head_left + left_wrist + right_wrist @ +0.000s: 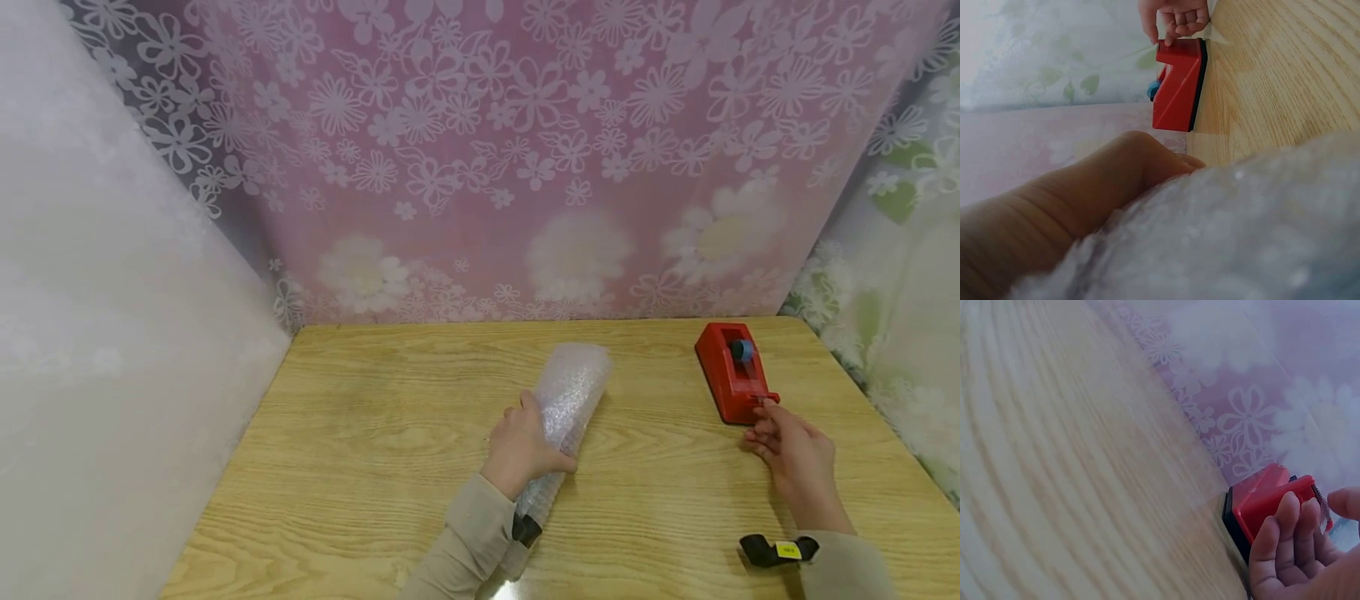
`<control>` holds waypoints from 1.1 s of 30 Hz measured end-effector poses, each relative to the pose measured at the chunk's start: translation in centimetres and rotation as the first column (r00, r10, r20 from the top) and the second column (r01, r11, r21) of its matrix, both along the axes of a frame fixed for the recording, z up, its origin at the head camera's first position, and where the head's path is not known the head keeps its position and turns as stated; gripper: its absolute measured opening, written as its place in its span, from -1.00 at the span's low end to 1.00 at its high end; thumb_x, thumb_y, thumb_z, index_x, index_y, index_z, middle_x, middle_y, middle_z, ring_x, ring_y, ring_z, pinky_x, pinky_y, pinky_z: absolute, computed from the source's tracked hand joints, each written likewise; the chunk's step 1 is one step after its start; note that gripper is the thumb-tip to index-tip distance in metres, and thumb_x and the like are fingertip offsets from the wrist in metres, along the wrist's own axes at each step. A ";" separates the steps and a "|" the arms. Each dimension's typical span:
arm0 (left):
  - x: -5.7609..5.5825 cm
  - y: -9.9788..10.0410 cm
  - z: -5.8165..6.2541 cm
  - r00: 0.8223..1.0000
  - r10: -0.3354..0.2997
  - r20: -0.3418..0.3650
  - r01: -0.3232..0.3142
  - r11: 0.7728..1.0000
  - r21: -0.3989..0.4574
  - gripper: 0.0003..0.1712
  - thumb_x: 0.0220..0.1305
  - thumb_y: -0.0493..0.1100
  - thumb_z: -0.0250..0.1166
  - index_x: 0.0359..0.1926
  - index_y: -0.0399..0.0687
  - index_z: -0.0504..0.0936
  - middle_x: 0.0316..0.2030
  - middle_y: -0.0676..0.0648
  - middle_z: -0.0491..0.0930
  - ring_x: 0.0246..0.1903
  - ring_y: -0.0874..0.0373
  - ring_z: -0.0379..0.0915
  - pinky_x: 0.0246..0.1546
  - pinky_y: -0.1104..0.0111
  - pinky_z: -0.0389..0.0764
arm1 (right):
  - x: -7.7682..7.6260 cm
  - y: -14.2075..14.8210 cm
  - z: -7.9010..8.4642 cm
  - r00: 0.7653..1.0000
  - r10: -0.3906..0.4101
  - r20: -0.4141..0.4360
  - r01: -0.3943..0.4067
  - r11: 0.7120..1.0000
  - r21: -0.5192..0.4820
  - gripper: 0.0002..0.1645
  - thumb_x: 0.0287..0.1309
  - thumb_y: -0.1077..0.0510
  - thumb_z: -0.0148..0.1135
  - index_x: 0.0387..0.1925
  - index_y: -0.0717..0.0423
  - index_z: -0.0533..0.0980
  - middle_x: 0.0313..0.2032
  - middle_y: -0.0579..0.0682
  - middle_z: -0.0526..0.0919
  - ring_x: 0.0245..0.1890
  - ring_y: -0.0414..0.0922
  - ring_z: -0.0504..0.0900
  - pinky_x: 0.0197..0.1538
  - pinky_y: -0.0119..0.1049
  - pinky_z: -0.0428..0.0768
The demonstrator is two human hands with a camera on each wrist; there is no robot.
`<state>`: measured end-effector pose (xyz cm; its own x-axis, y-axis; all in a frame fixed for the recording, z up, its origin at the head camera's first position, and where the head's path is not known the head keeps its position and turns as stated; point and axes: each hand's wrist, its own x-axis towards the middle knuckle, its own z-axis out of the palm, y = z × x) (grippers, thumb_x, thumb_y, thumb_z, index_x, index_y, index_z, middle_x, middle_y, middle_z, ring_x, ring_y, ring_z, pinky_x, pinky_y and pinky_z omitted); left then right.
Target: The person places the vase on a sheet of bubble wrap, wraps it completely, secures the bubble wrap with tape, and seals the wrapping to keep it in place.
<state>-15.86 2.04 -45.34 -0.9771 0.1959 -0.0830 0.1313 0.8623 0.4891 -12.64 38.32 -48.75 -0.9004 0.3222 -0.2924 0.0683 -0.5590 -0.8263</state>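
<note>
A long bundle in bubble wrap (573, 392) lies slanted on the table in the head view. My left hand (521, 450) grips it from the left, thumb across its near part and fingers round the far side; what is inside is hidden. In the left wrist view the bubble wrap (1260, 231) is blurred and close. At the right stands a red tape dispenser (731, 375) with a small blue-rimmed roll of tape (742, 350). My right hand (802, 458) is at its serrated cutter (1321, 503), thumb and forefinger pinching the clear tape end there.
The wood-grain table (360, 433) runs back to a pink flowered curtain (480, 167). A pale covering (135, 292) hangs at the left, and a flowered one (907, 333) at the right. The dispenser stands near the table's back right corner.
</note>
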 end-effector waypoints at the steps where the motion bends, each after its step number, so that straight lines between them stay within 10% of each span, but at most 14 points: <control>1: 0.0 0.0 0.0 1.000 -0.001 0.000 0.001 1.000 -0.002 0.07 -0.37 0.23 0.66 0.08 -0.20 0.34 -0.33 -0.14 0.49 -0.37 -0.01 0.49 -0.42 0.18 0.56 | 0.0 0.0 -0.1 1.000 0.000 -0.012 0.000 1.000 0.012 -0.74 0.33 0.11 0.24 -0.42 0.14 0.71 -0.56 0.01 0.66 -0.54 -0.10 0.69 -0.36 -0.27 0.68; 11: -0.1 0.1 0.0 1.000 0.005 0.018 -0.005 1.000 -0.005 0.12 -0.36 0.22 0.66 0.16 -0.21 0.31 -0.28 -0.18 0.50 -0.35 -0.03 0.49 -0.40 0.14 0.57 | -0.3 -0.3 -0.8 0.981 -0.027 -0.192 0.026 1.000 -0.005 -0.78 0.35 0.26 0.18 -0.33 0.32 0.68 -0.43 0.10 0.74 -0.42 -0.03 0.77 -0.29 -0.21 0.69; 33: -0.2 0.1 -0.1 1.000 0.010 0.027 -0.010 1.000 -0.021 0.12 -0.36 0.23 0.65 0.16 -0.20 0.31 -0.27 -0.17 0.50 -0.34 -0.02 0.49 -0.40 0.16 0.57 | -1.3 -1.6 -1.3 0.945 -0.231 -0.231 0.191 0.964 -0.183 -0.83 0.27 0.44 0.17 -0.44 0.44 0.60 -0.53 0.21 0.67 -0.57 0.06 0.70 -0.37 -0.12 0.70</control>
